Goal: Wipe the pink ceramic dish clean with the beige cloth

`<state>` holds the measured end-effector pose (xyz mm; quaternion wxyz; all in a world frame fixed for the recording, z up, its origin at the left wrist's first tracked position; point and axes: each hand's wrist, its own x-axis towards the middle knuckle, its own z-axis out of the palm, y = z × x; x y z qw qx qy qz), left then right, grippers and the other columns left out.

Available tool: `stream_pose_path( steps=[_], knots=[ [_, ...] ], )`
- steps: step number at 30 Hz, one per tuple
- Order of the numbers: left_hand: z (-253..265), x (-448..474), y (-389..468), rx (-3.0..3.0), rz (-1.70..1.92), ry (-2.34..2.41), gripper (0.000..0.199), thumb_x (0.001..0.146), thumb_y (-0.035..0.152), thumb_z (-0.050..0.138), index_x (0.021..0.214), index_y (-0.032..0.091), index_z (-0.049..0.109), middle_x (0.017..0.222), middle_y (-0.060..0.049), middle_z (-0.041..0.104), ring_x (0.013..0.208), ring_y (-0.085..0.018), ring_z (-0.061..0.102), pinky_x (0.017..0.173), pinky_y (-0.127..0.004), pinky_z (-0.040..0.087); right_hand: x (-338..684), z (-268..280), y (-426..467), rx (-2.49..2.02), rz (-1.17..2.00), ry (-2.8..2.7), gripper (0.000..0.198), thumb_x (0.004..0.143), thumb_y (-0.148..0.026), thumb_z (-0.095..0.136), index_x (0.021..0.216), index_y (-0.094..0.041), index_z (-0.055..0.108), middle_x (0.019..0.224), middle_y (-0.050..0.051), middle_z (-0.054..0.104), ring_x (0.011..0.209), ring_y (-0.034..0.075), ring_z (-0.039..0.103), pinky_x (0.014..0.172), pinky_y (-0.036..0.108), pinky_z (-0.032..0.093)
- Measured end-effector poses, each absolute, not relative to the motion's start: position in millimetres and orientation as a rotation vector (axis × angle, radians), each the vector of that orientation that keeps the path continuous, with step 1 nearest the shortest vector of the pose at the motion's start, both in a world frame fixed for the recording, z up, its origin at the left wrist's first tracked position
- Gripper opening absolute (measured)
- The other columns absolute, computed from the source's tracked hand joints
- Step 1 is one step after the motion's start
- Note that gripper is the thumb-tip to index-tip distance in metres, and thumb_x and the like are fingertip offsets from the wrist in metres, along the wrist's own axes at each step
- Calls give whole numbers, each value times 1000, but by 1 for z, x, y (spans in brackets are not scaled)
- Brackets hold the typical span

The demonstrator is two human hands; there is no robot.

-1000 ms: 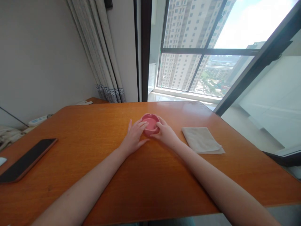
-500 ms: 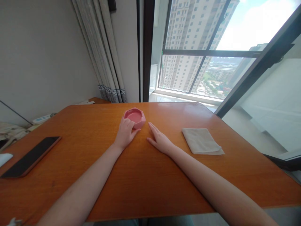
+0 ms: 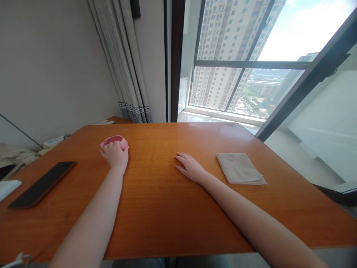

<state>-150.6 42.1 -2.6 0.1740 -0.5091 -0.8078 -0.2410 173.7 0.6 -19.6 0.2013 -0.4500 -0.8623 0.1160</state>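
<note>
Bowl [image 3: 124,143] in left hand [image 3: 115,155], slab [image 3: 43,184] farther left on table [image 3: 156,212]; cloth [image 3: 240,168] right of right hand [image 3: 190,168]; window [image 3: 223,87] behind.

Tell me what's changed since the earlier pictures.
The pink dish moved left over the table, gripped by the left hand. The right hand, also on the dish at first, has let go and now rests apart from it, open. The folded cloth and dark slab stayed put.

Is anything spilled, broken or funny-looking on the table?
No spills or breaks that I can see. The pink bowl looks whole, though the left hand's grip hides part of it. The folded cloth is just a bit uneven at its near corner.
</note>
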Motion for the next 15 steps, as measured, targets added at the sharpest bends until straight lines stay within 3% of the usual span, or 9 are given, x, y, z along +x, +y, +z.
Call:
stream_pose_path(
  steps=[5,9,13,15],
  knots=[
    [-5,-150,43,-1476,-600,-2322,30,76,36,58,97,14,57,106,-17,59,112,-34,45,104,-57,23,172,-20,-1,-1234,298,-2440,42,89,-36,47,126,-16,52,140,15,45,132,26,38,110,46,28],
    [-5,-152,42,-1502,-605,-2355,32,78,37,55,99,12,56,107,-19,58,116,-37,43,105,-64,16,180,3,1,-1321,78,-2449,32,88,-29,50,116,-16,59,125,16,56,120,27,50,102,44,37],
    [-2,-134,41,-1548,-743,-2223,36,79,28,52,111,12,52,124,-22,48,125,-38,36,105,-67,11,222,39,9,-2039,-306,-2088,29,87,-11,39,102,-12,64,101,20,63,101,30,59,85,44,44],
    [-1,-117,40,-1675,-845,-2022,39,80,21,48,119,14,48,136,-20,38,132,-35,29,107,-65,8,252,50,13,-2440,-203,-1897,27,85,-12,43,101,-11,65,103,21,63,99,32,61,80,44,46]
  ],
)
